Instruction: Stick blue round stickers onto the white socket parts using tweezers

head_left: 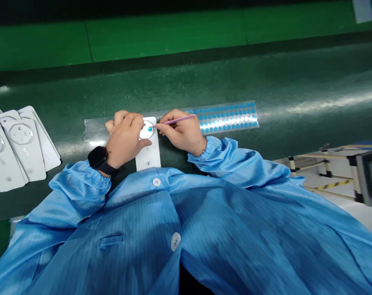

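Observation:
A white phone back cover (148, 153) lies upright before me on the green bench, with an octagonal outline around its camera holes. My left hand (124, 135), a black watch on its wrist, is closed over the cover's left edge, its thumb lying on the surface. Between the thumb and fingers of my right hand (182, 131) is a pair of thin pink tweezers (182, 119). Their tip points left and touches a small blue sticker (149, 128) inside the octagon. Behind my right hand stretches a clear strip (229, 116) bearing rows of blue stickers.
Several more white covers (27, 155) lie overlapping at the left. The sticker strip's bare end (93, 129) shows beyond my left hand. A green wall (167, 35) bounds the bench at the back. Beyond its front edge, at right, stands a tube-frame rack (324, 155).

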Demonstrator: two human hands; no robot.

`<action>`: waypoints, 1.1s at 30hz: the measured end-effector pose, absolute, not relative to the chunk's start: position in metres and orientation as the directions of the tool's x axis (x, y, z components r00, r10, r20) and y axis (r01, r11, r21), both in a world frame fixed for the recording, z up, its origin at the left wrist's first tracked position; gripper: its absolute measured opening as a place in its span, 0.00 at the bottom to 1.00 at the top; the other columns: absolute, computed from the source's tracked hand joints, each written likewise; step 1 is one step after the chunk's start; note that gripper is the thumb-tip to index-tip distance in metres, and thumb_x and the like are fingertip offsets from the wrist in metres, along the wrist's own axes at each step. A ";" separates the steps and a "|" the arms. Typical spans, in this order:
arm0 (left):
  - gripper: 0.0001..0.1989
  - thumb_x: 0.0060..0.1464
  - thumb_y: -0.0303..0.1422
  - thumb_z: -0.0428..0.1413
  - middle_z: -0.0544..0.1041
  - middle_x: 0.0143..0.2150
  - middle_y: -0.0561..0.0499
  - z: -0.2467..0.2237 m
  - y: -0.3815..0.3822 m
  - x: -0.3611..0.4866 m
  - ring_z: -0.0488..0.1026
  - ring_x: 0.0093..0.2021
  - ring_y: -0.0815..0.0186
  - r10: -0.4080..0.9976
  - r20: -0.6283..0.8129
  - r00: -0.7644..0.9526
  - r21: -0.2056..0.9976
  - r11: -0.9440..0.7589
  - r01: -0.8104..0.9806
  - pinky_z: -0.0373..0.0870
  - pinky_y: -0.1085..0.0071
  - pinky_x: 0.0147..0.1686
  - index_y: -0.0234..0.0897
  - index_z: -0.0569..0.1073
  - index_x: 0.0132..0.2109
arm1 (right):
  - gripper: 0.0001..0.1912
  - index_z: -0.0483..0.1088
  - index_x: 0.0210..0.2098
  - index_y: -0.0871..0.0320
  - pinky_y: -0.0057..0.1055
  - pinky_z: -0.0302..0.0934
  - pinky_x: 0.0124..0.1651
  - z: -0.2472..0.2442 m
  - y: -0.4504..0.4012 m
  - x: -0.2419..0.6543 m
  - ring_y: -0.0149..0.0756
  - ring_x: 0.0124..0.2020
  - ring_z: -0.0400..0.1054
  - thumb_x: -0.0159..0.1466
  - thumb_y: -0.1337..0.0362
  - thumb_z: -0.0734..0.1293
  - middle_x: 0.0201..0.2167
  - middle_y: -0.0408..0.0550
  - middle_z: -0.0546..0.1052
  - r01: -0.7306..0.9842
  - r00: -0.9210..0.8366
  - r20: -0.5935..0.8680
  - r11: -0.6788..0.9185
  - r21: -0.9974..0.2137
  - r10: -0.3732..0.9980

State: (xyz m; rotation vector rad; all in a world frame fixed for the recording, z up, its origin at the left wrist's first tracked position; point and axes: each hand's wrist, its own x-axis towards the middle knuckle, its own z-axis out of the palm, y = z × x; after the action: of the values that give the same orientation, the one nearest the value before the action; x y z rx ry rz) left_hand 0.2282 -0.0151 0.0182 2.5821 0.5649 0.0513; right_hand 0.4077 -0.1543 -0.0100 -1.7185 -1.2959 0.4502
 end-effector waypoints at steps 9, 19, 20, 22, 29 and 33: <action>0.21 0.58 0.34 0.73 0.78 0.66 0.36 0.016 -0.015 0.227 0.67 0.69 0.38 0.402 -0.046 0.915 0.483 -0.792 0.372 0.67 0.40 0.64 0.41 0.73 0.52 | 0.16 0.79 0.38 0.55 0.37 0.68 0.44 -0.014 -0.153 0.409 0.40 0.35 0.74 0.74 0.50 0.70 0.32 0.47 0.81 0.651 0.336 0.215 -0.061 -0.757 0.917; 0.18 0.58 0.34 0.72 0.78 0.66 0.37 0.017 -0.014 0.229 0.67 0.69 0.39 0.401 -0.073 0.913 0.494 -0.780 0.383 0.66 0.40 0.65 0.41 0.72 0.48 | 0.14 0.78 0.38 0.55 0.35 0.66 0.42 -0.017 -0.153 0.408 0.39 0.34 0.73 0.74 0.53 0.70 0.33 0.47 0.81 0.687 0.309 0.301 0.007 -0.727 0.902; 0.18 0.58 0.34 0.72 0.78 0.65 0.38 0.016 -0.013 0.229 0.67 0.68 0.39 0.399 -0.060 0.915 0.497 -0.783 0.374 0.66 0.39 0.65 0.42 0.72 0.48 | 0.14 0.79 0.38 0.55 0.35 0.66 0.42 -0.017 -0.153 0.408 0.39 0.34 0.73 0.74 0.53 0.70 0.33 0.47 0.82 0.692 0.308 0.295 0.000 -0.722 0.905; 0.17 0.58 0.36 0.72 0.78 0.64 0.39 0.015 -0.012 0.228 0.67 0.68 0.39 0.396 -0.050 0.917 0.498 -0.786 0.367 0.67 0.39 0.65 0.43 0.73 0.47 | 0.14 0.79 0.38 0.55 0.36 0.66 0.42 -0.018 -0.153 0.409 0.39 0.35 0.73 0.74 0.53 0.70 0.33 0.47 0.82 0.696 0.307 0.286 -0.009 -0.718 0.908; 0.19 0.58 0.37 0.72 0.77 0.66 0.38 0.016 -0.011 0.231 0.66 0.69 0.38 0.397 -0.089 0.913 0.476 -0.789 0.389 0.67 0.39 0.66 0.41 0.73 0.49 | 0.14 0.78 0.38 0.55 0.35 0.67 0.41 -0.019 -0.153 0.410 0.38 0.34 0.73 0.75 0.53 0.70 0.32 0.46 0.81 0.698 0.303 0.325 0.024 -0.716 0.896; 0.19 0.58 0.38 0.72 0.77 0.65 0.39 0.017 -0.010 0.231 0.66 0.69 0.39 0.390 -0.089 0.916 0.472 -0.793 0.384 0.67 0.39 0.67 0.40 0.74 0.50 | 0.12 0.77 0.39 0.55 0.34 0.66 0.41 -0.023 -0.151 0.410 0.38 0.34 0.73 0.75 0.55 0.70 0.33 0.46 0.81 0.708 0.264 0.367 0.079 -0.702 0.892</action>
State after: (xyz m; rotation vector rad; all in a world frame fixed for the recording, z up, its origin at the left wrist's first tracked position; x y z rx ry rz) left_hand 0.2309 -0.0102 0.0165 2.5807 0.5568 0.0175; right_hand 0.4102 -0.1505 -0.0226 -1.6729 -1.4907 0.2689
